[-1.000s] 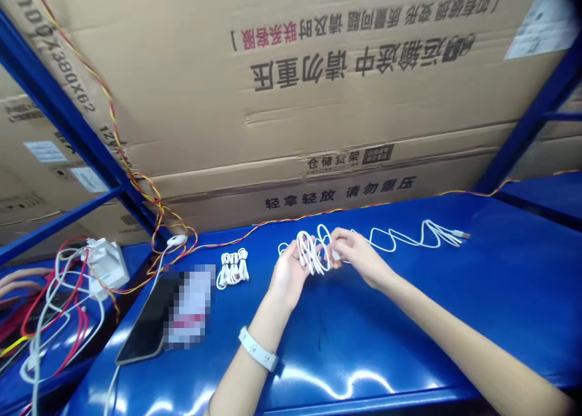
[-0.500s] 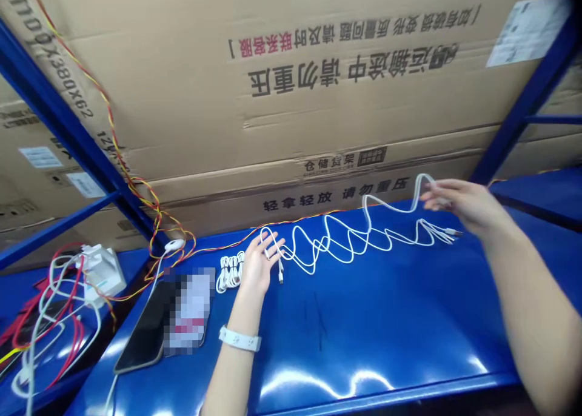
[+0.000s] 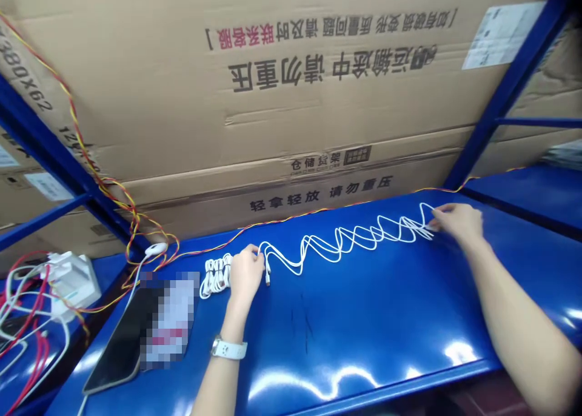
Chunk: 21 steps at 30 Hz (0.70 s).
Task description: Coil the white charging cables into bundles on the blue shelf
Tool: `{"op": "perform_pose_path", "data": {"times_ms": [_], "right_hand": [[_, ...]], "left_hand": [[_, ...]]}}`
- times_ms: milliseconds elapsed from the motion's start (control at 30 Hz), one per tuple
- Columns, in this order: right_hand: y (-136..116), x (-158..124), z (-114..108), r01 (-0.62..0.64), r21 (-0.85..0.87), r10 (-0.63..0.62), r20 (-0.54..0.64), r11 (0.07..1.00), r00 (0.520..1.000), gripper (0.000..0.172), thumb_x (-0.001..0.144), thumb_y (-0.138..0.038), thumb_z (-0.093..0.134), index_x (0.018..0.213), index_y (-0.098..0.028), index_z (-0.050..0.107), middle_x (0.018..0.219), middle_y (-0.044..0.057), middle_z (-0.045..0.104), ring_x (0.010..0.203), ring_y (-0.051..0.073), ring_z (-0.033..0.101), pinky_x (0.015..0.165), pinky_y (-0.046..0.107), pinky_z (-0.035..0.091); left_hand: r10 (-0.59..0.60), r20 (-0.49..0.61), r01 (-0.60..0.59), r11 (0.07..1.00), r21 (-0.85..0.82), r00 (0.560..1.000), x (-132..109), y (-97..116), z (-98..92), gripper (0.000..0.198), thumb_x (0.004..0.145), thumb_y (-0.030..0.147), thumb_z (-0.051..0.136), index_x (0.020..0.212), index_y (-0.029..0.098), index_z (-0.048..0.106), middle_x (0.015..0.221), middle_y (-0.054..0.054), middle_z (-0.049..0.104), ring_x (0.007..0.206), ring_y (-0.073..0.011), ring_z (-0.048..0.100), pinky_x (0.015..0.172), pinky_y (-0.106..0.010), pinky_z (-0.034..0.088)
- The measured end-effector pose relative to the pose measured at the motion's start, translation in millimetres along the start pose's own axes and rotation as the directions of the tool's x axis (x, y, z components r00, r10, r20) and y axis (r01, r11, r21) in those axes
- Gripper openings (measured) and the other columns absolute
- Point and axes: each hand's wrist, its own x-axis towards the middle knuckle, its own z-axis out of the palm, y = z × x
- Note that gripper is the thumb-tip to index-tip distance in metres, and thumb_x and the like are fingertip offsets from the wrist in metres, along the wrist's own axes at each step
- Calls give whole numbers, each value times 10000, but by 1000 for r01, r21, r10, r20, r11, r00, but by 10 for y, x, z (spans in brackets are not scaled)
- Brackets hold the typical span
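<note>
A wavy white charging cable (image 3: 339, 253) stretches across the blue shelf between my two hands, lying alongside other white strands. My left hand (image 3: 247, 270) is closed on its left end, fingers pinched together. Beside that hand a white connector (image 3: 267, 279) rests on the shelf. My right hand (image 3: 457, 225) pinches the cable near its right end, slightly above several gathered cable ends (image 3: 421, 228). Left of my left hand lie several coiled white cables (image 3: 215, 276), partly hidden by it.
A black phone (image 3: 125, 337) and a blurred-out flat item (image 3: 170, 322) lie at the left. Further left are a white power strip (image 3: 75, 288) and tangled red cables (image 3: 39, 349). A red-yellow twisted wire (image 3: 273, 221) runs along the large cardboard box (image 3: 318, 119). Blue posts (image 3: 504, 94) stand at the sides.
My left hand has turned over and closed on the cable end. My right hand has lowered, bringing the raised cable down beside the other strands. The view has shifted slightly right.
</note>
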Motion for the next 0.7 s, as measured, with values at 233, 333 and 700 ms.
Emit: {"op": "perform_pose_path", "data": {"times_ms": [233,333,700], "right_hand": [[-72,-82,33,-32,-165,52,116,986,992,306,571,-246,664,859,-186,750,847,204,664,646,224,539,580,358,313],[-98,-79,-26,1,-142,20,142,990,990,338,586,-227,651,911,-199,741,805,142,680,590,176,494,576,331,310],[-859,-642,-252,441,174,-374,-317,881,872,229,750,-166,555,927,-146,699,851,105,698,765,164,614,762,250,422]], "left_hand": [[11,77,-18,996,92,997,-16,6,135,127,780,315,559,847,213,595,678,-18,666,736,-187,625,645,-256,388],[27,4,-27,987,156,1000,2,-26,50,188,824,365,512,890,208,594,760,-43,666,795,-204,618,655,-271,394],[-226,-158,274,851,448,961,-1,-284,-353,256,749,202,575,996,136,565,1056,-178,607,1009,-305,579,730,-339,438]]}}
